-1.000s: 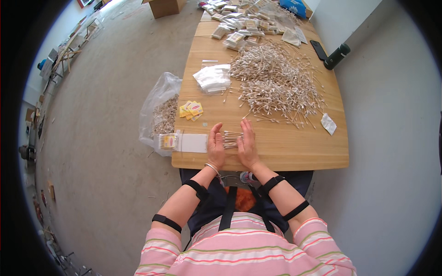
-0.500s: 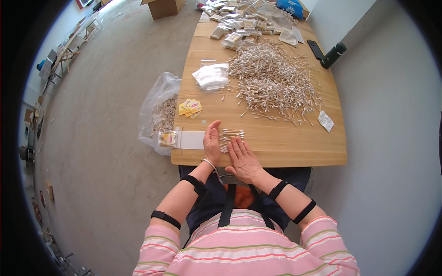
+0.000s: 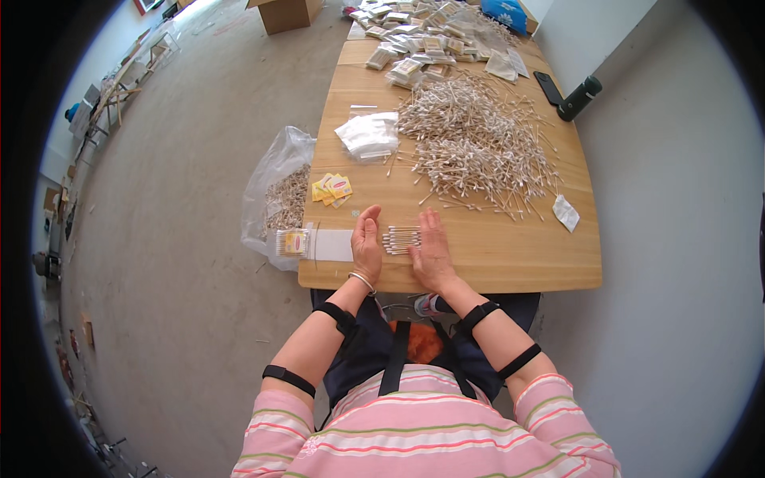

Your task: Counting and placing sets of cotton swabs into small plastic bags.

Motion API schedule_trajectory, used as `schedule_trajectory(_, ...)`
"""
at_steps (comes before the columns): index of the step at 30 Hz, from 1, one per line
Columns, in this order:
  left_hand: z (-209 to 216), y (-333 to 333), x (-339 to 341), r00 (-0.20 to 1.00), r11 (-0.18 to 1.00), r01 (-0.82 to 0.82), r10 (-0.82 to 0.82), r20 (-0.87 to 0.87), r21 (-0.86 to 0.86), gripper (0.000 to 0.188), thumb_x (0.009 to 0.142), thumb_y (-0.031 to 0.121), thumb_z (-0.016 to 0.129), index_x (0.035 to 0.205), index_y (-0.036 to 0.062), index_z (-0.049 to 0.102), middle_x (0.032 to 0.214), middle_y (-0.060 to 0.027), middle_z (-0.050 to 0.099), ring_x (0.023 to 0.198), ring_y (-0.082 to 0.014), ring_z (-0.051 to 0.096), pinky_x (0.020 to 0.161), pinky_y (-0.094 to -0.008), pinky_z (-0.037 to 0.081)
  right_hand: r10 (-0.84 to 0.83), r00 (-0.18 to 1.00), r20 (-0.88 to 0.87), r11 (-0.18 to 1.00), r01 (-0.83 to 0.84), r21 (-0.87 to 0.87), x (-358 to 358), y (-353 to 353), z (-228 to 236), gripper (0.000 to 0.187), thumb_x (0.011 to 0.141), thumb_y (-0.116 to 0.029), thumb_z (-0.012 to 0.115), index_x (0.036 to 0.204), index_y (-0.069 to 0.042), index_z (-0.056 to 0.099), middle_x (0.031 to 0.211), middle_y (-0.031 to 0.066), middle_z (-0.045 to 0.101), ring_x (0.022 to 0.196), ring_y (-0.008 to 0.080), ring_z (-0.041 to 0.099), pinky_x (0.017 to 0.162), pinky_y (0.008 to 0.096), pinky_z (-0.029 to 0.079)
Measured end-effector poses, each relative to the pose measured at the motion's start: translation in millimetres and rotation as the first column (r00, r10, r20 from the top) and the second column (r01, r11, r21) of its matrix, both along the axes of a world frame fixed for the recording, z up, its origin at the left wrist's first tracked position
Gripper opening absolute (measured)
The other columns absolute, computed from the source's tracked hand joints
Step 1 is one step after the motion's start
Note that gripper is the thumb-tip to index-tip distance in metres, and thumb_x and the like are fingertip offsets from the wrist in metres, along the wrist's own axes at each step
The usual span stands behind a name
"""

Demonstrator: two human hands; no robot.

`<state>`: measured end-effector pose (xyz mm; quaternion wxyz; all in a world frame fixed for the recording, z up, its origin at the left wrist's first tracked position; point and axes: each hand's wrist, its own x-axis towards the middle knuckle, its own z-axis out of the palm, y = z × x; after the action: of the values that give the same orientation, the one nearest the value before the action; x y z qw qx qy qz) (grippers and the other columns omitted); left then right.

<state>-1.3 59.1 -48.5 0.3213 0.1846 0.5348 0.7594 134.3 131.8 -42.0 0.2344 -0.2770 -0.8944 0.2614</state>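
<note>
Small batch of cotton swabs [image 3: 401, 240]: set out near the near edge of the table [image 3: 510, 267], left of its middle, sticks running left to right in rough parallel, between my two hands.

My left hand [image 3: 367, 245]: held on edge at the batch's left ends, fingers together and slightly curved, gripping nothing; whether it touches the tips I cannot tell.

My right hand [image 3: 433, 251]: flattened, fingers together and pointing toward the far edge, thumb at the batch's right ends, gripping nothing.

White strip [image 3: 335, 245]: one, flat, left of my left hand, toward the near left corner.

Filled packet [image 3: 292, 242]: one, swabs with a yellow card, reaching past the left edge near that corner.

Yellow cards [image 3: 331, 188]: a fanned few, by the left edge.

Clear bags [image 3: 369, 135]: a stack, farther up the left edge.

Loose swabs [image 3: 470, 119]: one large heap, mid-table.

Crumpled white scrap [image 3: 566, 213]: one, near the right edge.

Dark bottle [image 3: 580, 99] and phone [image 3: 548, 88]: side by side, far part of the right edge.

Finished-looking packets [image 3: 430, 40]: a pile, toward the far edge.
</note>
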Motion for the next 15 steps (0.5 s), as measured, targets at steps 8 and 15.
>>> schedule_trajectory(8, -2.5, 6.2, 7.9, 0.985, 0.999, -0.042, 0.042, -0.166, 0.001, 0.043, 0.102, 0.03, 0.036, 0.129, -0.0023, 0.047, 0.129, -0.0151, 0.051, 0.122, -0.022, 0.046, 0.105, -0.031, 0.032, -0.341, 0.866, -0.367, 0.875, 0.149, -0.461, -27.2, -5.0, 1.8, 0.052, 0.089, -0.006, 0.043, 0.138, 0.005, 0.029, 0.147, 0.023, 0.025, 0.139, 0.0346, 0.021, 0.113, 0.0389, 0.017)
schedule_trajectory(15, 1.1, 4.6, 9.6, 0.992, 0.999, 0.043, -0.044, -0.12, -0.008, 0.051, 0.101, 0.037, 0.036, 0.131, -0.0034, 0.044, 0.134, -0.0169, 0.047, 0.127, -0.0233, 0.041, 0.107, -0.0321, 0.029, -0.29, 0.848, -0.444, 0.85, 0.015, -0.527, -35.2, -8.9, -1.6, 0.049, 0.094, -0.013, 0.039, 0.139, 0.005, 0.03, 0.146, 0.0215, 0.03, 0.139, 0.0311, 0.023, 0.112, 0.0358, 0.019)
